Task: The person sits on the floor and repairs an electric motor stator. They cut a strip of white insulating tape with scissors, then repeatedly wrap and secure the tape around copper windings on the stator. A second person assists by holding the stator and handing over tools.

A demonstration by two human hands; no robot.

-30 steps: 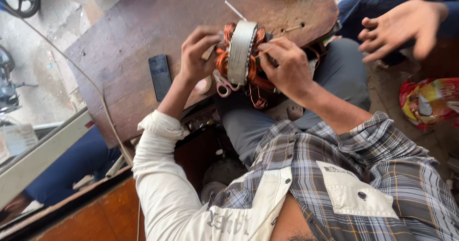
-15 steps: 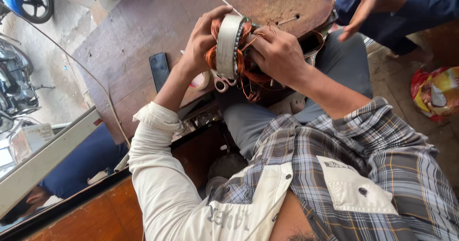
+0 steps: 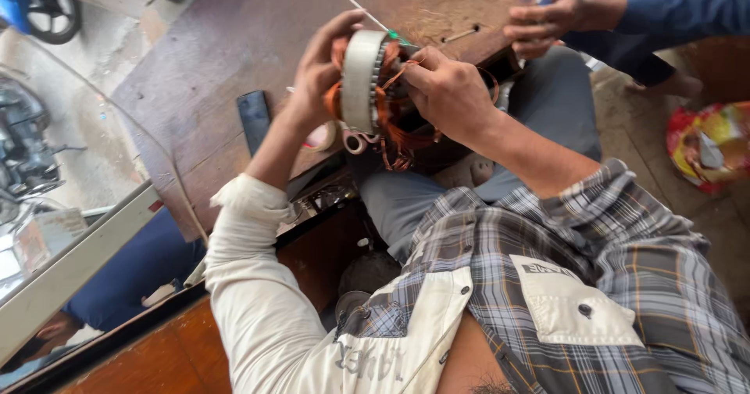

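I hold a motor stator [image 3: 361, 81] up over a worn wooden table [image 3: 234, 42]. It is a pale metal ring packed with orange copper wire coils [image 3: 398, 132], and it stands edge-on to me. My left hand [image 3: 316, 69], in a white sleeve, grips its left side with the fingers curled over the top. My right hand [image 3: 447, 93] presses on its right side, fingers in among the copper wires. A thin white stick [image 3: 367, 15] pokes out behind the ring.
Another person's hand [image 3: 547, 15] in a blue sleeve rests at the table's far right edge. A flat black bar [image 3: 254, 116] and a roll of tape [image 3: 324, 136] lie on the table. A red and yellow bag [image 3: 711, 144] sits on the floor at right.
The stator has risen and turned more edge-on between my hands. The other person's hand has moved left and down from the air onto the table's edge.
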